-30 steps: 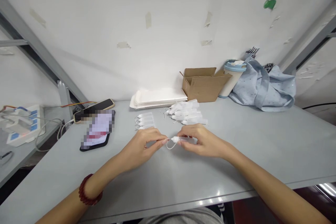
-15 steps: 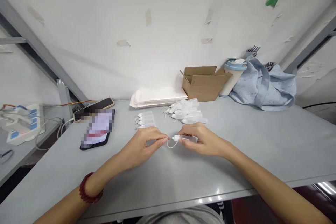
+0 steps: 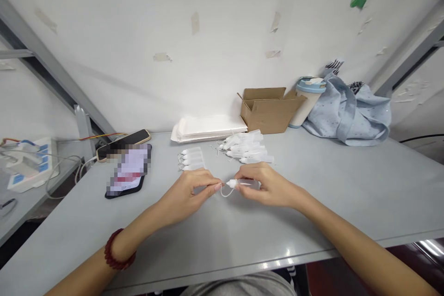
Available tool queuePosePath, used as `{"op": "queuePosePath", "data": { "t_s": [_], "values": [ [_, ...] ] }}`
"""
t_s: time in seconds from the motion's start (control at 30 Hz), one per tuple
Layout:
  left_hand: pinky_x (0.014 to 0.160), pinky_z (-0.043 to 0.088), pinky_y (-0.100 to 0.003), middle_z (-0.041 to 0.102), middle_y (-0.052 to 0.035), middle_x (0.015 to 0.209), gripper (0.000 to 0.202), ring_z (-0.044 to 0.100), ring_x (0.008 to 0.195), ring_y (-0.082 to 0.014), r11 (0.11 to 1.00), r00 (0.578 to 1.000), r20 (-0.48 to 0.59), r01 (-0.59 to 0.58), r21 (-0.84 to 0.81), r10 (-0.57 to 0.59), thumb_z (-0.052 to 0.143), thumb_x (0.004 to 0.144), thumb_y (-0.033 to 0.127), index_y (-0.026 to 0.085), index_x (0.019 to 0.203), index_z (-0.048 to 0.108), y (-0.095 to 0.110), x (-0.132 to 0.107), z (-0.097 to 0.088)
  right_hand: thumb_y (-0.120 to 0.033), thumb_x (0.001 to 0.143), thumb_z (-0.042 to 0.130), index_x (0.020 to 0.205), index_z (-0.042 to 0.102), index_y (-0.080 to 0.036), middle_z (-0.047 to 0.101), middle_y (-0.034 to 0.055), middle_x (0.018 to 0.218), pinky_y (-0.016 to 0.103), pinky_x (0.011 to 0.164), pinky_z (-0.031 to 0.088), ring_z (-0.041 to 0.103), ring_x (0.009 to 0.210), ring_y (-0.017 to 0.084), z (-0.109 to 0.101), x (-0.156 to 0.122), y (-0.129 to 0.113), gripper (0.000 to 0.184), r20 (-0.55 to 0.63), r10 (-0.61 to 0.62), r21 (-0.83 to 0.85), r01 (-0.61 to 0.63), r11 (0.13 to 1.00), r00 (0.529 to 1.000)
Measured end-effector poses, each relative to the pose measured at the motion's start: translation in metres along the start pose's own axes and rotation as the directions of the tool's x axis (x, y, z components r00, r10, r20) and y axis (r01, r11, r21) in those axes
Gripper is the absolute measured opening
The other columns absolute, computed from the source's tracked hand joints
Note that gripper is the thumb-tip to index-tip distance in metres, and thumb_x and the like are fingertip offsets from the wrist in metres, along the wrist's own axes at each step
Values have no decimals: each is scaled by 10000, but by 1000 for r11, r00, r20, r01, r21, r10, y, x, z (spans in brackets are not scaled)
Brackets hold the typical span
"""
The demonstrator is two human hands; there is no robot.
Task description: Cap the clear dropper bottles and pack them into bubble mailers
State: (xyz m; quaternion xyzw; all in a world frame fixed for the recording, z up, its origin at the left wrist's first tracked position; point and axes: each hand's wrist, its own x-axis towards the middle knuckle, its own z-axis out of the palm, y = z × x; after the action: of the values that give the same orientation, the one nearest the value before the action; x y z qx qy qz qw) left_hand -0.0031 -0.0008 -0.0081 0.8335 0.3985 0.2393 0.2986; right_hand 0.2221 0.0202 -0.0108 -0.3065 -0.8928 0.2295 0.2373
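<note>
Between thumb and fingers, my right hand (image 3: 265, 185) holds a small clear plastic dropper bottle (image 3: 249, 184) lying sideways, its white nozzle pointing left. A thin white tether (image 3: 227, 194) loops down from the bottle's neck to my left hand (image 3: 201, 188), whose thumb and forefinger pinch its far end just in front of the nozzle. What sits at that end is hidden by the fingertips. Beyond my left hand, several similar bottles (image 3: 193, 159) lie side by side in a row. A looser pile of bottles (image 3: 248, 147) rests behind my right hand.
White flat packaging (image 3: 211, 128) and an open cardboard box (image 3: 267, 113) stand against the wall. Right of them are a cup with a blue lid (image 3: 307, 101) and a light blue bag (image 3: 350, 113). Two phones (image 3: 129, 171) (image 3: 125, 144) and a power strip (image 3: 33, 164) are at left.
Both hands stay almost in place, still holding the bottle and the tether's end. The tether loop has shifted very slightly, and the view has moved a little.
</note>
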Motion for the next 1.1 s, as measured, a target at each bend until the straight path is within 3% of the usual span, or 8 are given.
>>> {"op": "queuePosePath", "data": {
  "t_s": [0.27,0.57,0.73,1.1],
  "values": [
    [643,406,-230,612,-26,732,275,539,707,-135,1000,999,15,-30,-6,30,445,927,252,162,837,689,-1,0,5,-175,823,534,881,615,-136,602,19,727,230,593,375,515,647,123,4,-1,-1,107,-51,-39,30,41,999,998],
    [620,388,-217,592,-8,675,257,532,679,-126,999,999,-24,-32,-2,32,453,914,199,163,794,678,3,-2,6,-224,865,498,885,585,-160,574,12,742,233,583,373,483,625,117,7,-1,-1,110,-56,13,79,-9,997,998],
    [656,415,-217,644,-17,816,167,566,760,-139,997,998,-50,20,-75,-24,522,872,222,201,916,681,5,-2,3,-264,868,508,890,583,-175,585,10,749,232,578,365,503,658,129,1,-2,-2,118,-74,56,97,-49,994,996],
    [611,407,-222,579,-13,608,265,523,653,-134,995,995,-101,-12,-98,2,475,870,172,159,651,623,10,-2,11,-291,910,461,851,575,-189,592,0,804,220,604,367,513,708,122,5,-4,-11,164,50,132,304,-141,942,990]
  ]
}}
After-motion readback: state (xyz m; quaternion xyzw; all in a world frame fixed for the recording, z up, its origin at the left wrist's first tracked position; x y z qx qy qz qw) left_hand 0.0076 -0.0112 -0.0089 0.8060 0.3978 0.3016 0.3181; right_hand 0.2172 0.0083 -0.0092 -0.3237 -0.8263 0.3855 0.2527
